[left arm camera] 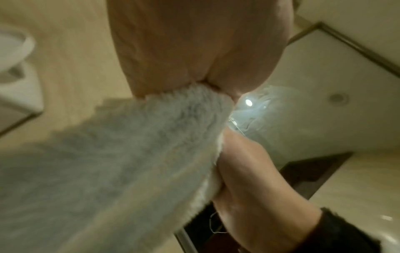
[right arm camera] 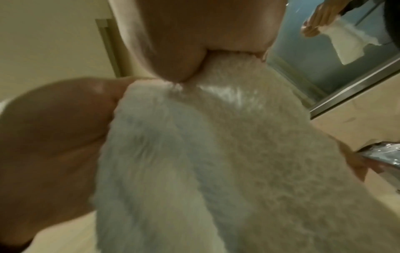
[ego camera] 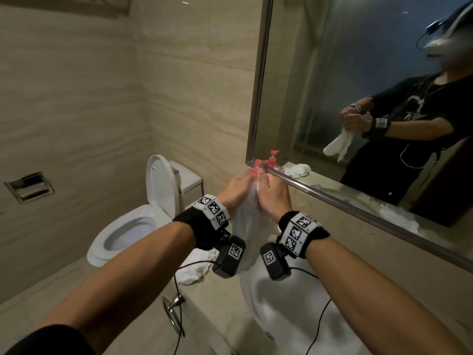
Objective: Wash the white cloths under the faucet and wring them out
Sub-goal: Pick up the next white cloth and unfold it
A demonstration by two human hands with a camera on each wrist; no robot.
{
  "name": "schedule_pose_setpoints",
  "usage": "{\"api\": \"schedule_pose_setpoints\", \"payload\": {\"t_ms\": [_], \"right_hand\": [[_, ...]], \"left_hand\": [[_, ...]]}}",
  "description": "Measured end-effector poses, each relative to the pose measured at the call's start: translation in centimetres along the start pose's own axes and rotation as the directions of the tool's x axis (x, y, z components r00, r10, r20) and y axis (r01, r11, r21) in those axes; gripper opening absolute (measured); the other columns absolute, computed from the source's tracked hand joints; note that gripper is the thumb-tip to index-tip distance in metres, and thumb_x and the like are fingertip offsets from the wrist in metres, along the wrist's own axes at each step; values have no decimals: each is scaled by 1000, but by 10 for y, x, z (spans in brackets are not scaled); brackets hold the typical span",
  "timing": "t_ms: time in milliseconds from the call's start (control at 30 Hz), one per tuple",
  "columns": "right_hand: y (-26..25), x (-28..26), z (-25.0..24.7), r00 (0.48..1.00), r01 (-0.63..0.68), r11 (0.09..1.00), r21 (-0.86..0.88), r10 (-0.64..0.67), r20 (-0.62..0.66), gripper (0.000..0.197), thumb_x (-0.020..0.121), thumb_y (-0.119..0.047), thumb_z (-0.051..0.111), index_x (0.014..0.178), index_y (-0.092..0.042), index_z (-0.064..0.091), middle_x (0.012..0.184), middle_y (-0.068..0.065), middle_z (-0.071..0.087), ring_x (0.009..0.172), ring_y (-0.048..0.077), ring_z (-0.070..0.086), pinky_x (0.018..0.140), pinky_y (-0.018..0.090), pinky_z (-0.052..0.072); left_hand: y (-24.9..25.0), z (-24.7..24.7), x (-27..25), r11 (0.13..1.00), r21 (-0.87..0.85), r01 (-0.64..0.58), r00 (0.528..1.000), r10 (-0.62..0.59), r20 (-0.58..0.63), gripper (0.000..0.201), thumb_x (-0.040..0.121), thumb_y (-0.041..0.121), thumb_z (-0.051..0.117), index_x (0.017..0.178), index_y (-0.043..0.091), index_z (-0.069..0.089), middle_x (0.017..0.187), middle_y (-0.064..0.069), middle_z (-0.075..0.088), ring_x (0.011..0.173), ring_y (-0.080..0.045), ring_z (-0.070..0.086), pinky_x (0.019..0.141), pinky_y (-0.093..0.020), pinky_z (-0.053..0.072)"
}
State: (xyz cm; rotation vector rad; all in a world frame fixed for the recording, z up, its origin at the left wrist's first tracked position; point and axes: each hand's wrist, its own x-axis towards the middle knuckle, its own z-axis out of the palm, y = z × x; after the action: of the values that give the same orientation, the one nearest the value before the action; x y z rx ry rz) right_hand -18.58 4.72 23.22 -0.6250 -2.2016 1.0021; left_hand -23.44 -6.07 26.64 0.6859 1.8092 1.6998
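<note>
A wet white cloth (ego camera: pixel 249 221) hangs above the white sink basin (ego camera: pixel 286 311), and both my hands grip its top, side by side. My left hand (ego camera: pixel 236 190) holds the left part, my right hand (ego camera: pixel 271 193) the right part. In the left wrist view the fluffy cloth (left arm camera: pixel 129 162) runs down out of my left hand (left arm camera: pixel 194 51), with my right hand (left arm camera: pixel 249 171) beside it. The right wrist view shows the cloth (right arm camera: pixel 216 162) squeezed in my right hand (right arm camera: pixel 205 34) and a chrome faucet (right arm camera: pixel 381 152) at the right edge. Another white cloth (ego camera: pixel 194 267) lies on the counter left of the basin.
A toilet (ego camera: pixel 133 221) with its lid up stands to the left below the counter. A red pump bottle (ego camera: pixel 258 166) sits behind my hands against the mirror (ego camera: pixel 358 85). A further white cloth (ego camera: pixel 399 216) lies on the counter at the right. A towel ring (ego camera: pixel 174 316) hangs on the counter front.
</note>
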Motion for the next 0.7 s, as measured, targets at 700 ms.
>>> {"api": "schedule_pose_setpoints", "payload": {"t_ms": [700], "right_hand": [[25, -21, -22, 974, -222, 928, 300, 197, 113, 34, 96, -47, 64, 114, -19, 69, 105, 2, 75, 98, 22, 72, 81, 38, 62]], "left_hand": [[-24, -47, -1, 999, 39, 27, 999, -28, 23, 53, 96, 50, 55, 112, 2, 68, 112, -14, 71, 102, -28, 68, 96, -43, 54]]}}
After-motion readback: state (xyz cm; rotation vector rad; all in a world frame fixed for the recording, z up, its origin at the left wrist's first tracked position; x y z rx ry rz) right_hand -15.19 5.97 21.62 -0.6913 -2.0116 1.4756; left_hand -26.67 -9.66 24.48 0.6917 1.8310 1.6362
